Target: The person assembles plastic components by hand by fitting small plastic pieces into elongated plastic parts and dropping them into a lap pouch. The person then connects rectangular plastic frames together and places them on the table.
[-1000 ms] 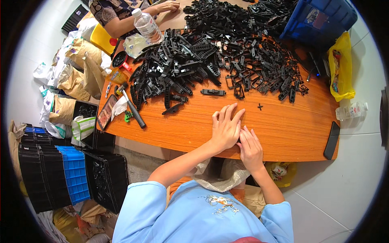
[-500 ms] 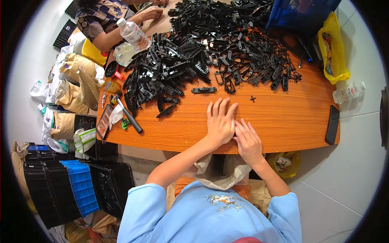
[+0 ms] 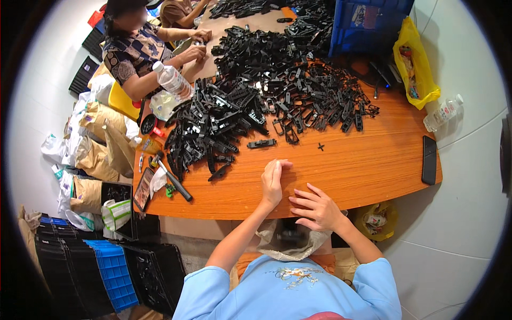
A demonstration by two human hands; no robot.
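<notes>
My left hand (image 3: 273, 184) stands on its edge over the front of the table, thumb up, fingers stretched loosely and holding nothing. To its right, my right hand (image 3: 318, 209) is open with spread fingers over the table's front edge. Below the two hands, the mouth of a woven sack (image 3: 266, 244) gapes at my lap. A blurred black part (image 3: 290, 234) shows in that opening. Just beyond my left hand lies a single long black plastic part (image 3: 262, 144). A small black cross-shaped piece (image 3: 321, 147) rests farther right.
Black plastic parts (image 3: 218, 114) are heaped across the wooden table (image 3: 373, 160). At left lie a hammer (image 3: 176, 180), a phone (image 3: 143, 189) and a bottle (image 3: 173, 80). A blue crate (image 3: 368, 26), yellow bag (image 3: 413, 69) and black phone (image 3: 429, 160) are at right. Co-workers sit far left.
My hands, close together on the table's front, have moved apart; the left turned onto its edge. A black part now shows in the sack's mouth. The view has shifted, showing more of the co-workers.
</notes>
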